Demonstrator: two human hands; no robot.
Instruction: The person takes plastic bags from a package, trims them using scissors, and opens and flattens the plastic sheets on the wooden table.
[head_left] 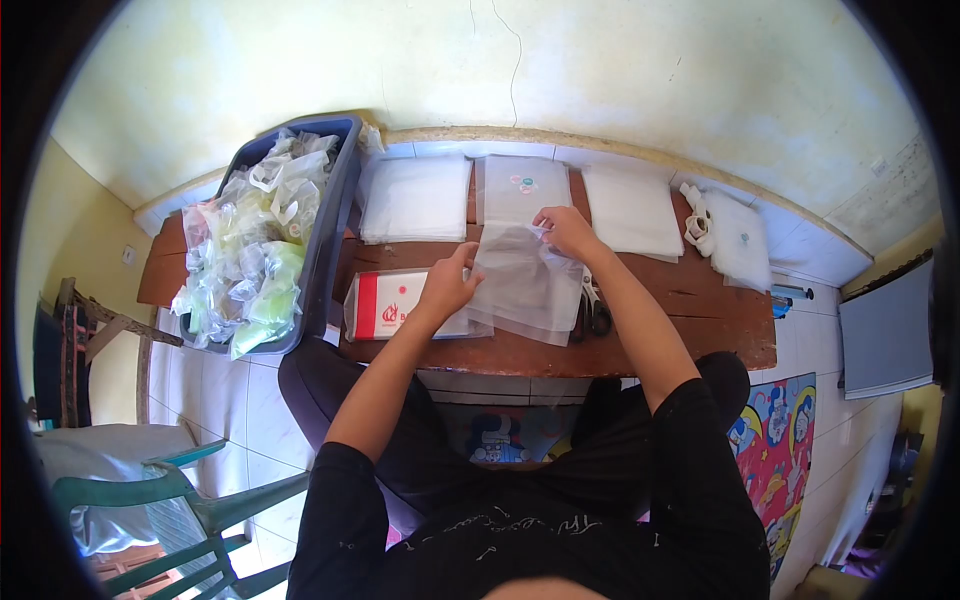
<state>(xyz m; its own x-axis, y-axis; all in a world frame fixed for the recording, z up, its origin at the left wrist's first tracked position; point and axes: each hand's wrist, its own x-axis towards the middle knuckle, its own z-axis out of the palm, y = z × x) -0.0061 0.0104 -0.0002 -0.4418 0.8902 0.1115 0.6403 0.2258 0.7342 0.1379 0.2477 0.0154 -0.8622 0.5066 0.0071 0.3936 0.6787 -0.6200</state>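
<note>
A clear plastic bag (pixel 520 290) hangs between my two hands over the middle of the wooden table. The fingers of my left hand (pixel 452 283) close on its left edge, above a white and red packet (pixel 385 308). My right hand (pixel 567 235) pinches the bag's upper right part. Behind it lies a stack of clear bags with a small printed mark (pixel 522 180). Black-handled scissors (pixel 597 318) lie beside my right forearm, partly hidden by the bag.
A grey bin (pixel 345 170) heaped with crumpled plastic bags (pixel 255 240) stands at the left. Flat stacks of bags lie back left (pixel 415 200), back right (pixel 630 208) and far right (pixel 738 240). A green chair (pixel 215 510) is at the lower left.
</note>
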